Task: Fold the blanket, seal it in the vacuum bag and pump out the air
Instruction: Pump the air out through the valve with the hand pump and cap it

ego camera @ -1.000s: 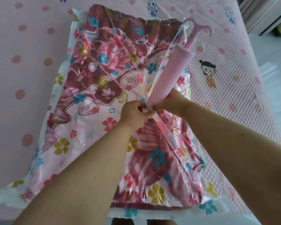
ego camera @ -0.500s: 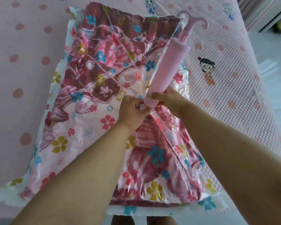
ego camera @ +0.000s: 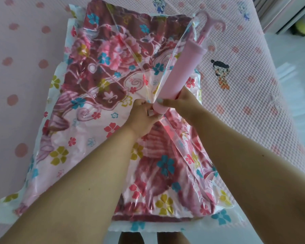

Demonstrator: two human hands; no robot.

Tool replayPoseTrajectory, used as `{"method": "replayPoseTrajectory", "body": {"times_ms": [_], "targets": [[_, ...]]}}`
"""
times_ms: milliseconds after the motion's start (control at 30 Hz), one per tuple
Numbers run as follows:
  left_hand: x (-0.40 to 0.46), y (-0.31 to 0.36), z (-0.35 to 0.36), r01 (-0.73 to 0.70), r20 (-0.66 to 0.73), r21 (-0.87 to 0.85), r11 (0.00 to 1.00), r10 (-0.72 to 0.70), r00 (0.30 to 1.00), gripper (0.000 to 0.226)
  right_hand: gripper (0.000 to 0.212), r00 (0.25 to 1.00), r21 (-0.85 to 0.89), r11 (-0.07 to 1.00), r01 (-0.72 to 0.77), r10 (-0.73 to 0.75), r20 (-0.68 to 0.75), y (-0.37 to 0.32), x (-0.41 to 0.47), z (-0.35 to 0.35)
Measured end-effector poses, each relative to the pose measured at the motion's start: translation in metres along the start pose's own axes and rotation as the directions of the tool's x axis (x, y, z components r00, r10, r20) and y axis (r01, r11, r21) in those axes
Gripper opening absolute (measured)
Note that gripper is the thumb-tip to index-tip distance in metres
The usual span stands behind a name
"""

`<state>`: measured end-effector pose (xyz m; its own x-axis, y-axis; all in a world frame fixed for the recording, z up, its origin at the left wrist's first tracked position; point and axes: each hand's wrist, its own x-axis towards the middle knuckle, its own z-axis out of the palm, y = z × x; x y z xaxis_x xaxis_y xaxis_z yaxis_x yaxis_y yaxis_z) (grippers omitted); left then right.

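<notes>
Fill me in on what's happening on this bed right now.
A person is fitting a pink hand pump onto a vacuum bag that lies on the bed with a floral blanket folded inside. The right hand grips the pump's lower end, tilted away from the person. The left hand pinches the bag at the pump's base, apparently at the valve, which is hidden. The bag looks loose and wrinkled.

Single head-worn wide-angle view, looking forward and steeply down from above the vacuum bag [ego camera: 63, 138]. Close in: both forearms run up from the bottom edge toward the bag's middle. Bag fills the centre, bedcover [ego camera: 253, 103] all round it, floor and furniture at the upper right corner.
</notes>
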<state>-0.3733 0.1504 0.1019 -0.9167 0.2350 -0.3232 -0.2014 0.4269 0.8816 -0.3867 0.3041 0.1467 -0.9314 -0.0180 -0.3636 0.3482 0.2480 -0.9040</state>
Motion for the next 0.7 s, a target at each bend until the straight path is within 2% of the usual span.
{"method": "replayPoseTrajectory", "body": {"times_ms": [100, 200, 367, 433, 500, 567, 600, 700], "targets": [[-0.004, 0.0, 0.011, -0.07, -0.168, 0.087, 0.994, 0.084, 0.982, 0.023, 0.053, 0.999, -0.038, 0.998, 0.043, -0.043, -0.006, 0.0, -0.002, 0.005], [-0.005, -0.002, 0.023, -0.095, -0.328, 0.172, 0.981, 0.148, 0.933, 0.029, 0.052, 0.997, -0.111, 0.991, 0.073, -0.075, -0.017, 0.0, -0.002, 0.007], [-0.008, 0.001, 0.033, -0.008, -0.545, 0.109, 0.994, 0.066, 0.836, 0.034, 0.063, 0.996, -0.17, 0.981, 0.09, -0.091, -0.001, -0.004, 0.002, 0.011], [-0.008, 0.0, 0.031, -0.004, -0.494, 0.107, 0.994, 0.056, 0.868, 0.039, 0.067, 0.997, -0.146, 0.986, 0.075, -0.077, -0.011, -0.005, 0.002, 0.013], [-0.007, -0.001, 0.023, -0.021, -0.356, 0.085, 0.996, 0.051, 0.933, 0.039, 0.067, 0.997, -0.131, 0.989, 0.073, -0.076, -0.019, -0.007, 0.002, 0.012], [-0.007, -0.001, 0.015, -0.043, -0.241, -0.003, 0.999, 0.041, 0.97, 0.033, 0.066, 0.996, -0.13, 0.988, 0.079, -0.083, -0.027, -0.009, 0.001, 0.01], [-0.006, -0.001, 0.013, -0.049, -0.234, -0.042, 0.998, 0.038, 0.972, 0.031, 0.067, 0.996, -0.137, 0.987, 0.081, -0.086, -0.031, -0.01, 0.0, 0.01], [-0.007, 0.001, 0.013, -0.034, -0.33, -0.079, 0.996, 0.006, 0.944, 0.031, 0.066, 0.993, -0.153, 0.984, 0.097, -0.105, -0.049, -0.012, -0.002, 0.013]]}}
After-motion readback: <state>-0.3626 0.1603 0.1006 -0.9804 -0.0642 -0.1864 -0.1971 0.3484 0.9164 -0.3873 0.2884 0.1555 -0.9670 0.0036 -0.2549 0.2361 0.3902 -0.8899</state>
